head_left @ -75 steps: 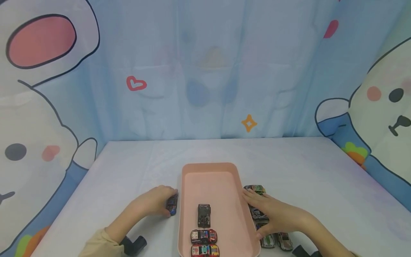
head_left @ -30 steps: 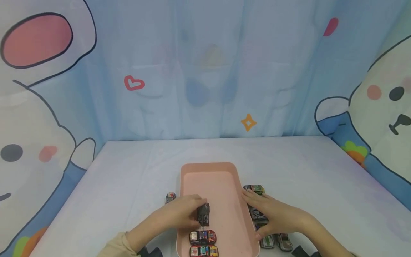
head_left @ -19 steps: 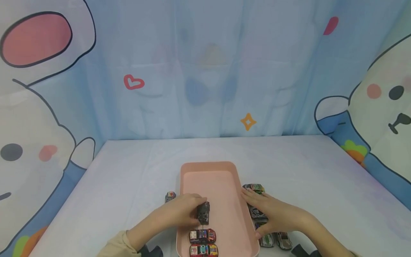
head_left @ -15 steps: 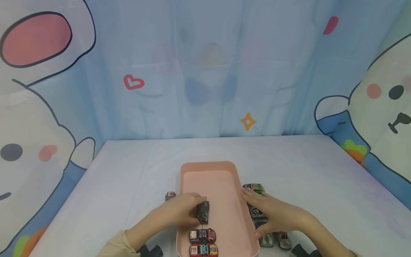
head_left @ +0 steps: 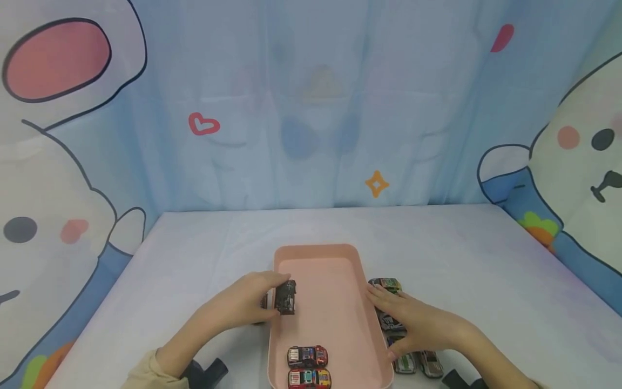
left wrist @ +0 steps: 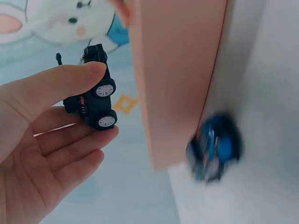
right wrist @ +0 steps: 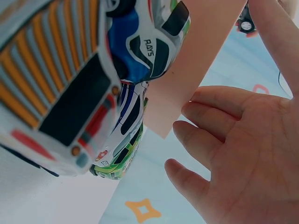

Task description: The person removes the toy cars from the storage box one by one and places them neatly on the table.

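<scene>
My left hand (head_left: 238,302) pinches a black toy car (head_left: 285,297) between thumb and fingers, over the left rim of the pink tray (head_left: 330,292). In the left wrist view the black car shows side-on, with white-spoked wheels, held up clear of the table. A blue toy car (left wrist: 215,147) stands on the table outside the tray's left wall, mostly hidden behind the hand in the head view. My right hand (head_left: 425,327) lies with extended fingers at the tray's right rim, holding nothing, above several toy cars. Two colourful toy cars, one red-and-black (head_left: 308,356) and one red-and-yellow (head_left: 309,378), sit crosswise in the tray's near part.
Outside the tray's right side stand several toy cars, among them a green-marked one (head_left: 385,283), a dark one (head_left: 390,322) and a grey one (head_left: 430,364). A white cloth covers the table (head_left: 218,243). Behind it hangs a blue cartoon curtain (head_left: 320,135).
My left hand first came from the blue car into the tray and took hold of the black car. Now it has lifted that car leftward to the rim. The right hand stays put.
</scene>
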### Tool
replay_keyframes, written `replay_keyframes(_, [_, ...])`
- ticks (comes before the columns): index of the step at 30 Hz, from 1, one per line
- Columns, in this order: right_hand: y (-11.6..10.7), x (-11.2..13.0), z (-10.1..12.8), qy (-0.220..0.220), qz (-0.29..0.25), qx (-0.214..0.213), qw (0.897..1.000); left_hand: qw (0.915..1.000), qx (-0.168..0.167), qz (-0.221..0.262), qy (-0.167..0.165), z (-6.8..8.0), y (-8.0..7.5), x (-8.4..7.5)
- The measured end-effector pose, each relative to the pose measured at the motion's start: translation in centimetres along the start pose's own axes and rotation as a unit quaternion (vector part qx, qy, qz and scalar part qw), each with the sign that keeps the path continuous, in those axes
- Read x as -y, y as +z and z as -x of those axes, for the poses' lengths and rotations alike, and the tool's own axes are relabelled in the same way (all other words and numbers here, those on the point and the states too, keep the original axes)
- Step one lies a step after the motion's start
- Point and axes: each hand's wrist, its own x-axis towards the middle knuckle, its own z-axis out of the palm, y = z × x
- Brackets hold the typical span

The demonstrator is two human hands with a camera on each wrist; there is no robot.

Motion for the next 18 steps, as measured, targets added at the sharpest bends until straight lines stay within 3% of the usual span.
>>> replay_keyframes(9, [-0.2,0.0,0.0,-0.004,-0.002,0.002,1.0,0.9971,-0.036,-0.007,-0.066,3.5,-1.8,2.7])
replay_keyframes(18, [-0.1,-0.1,0.0,-0.009,-0.011,0.0,1.0,0.9958,-0.021,0.002,-0.089,4.9,-1.3,4.3])
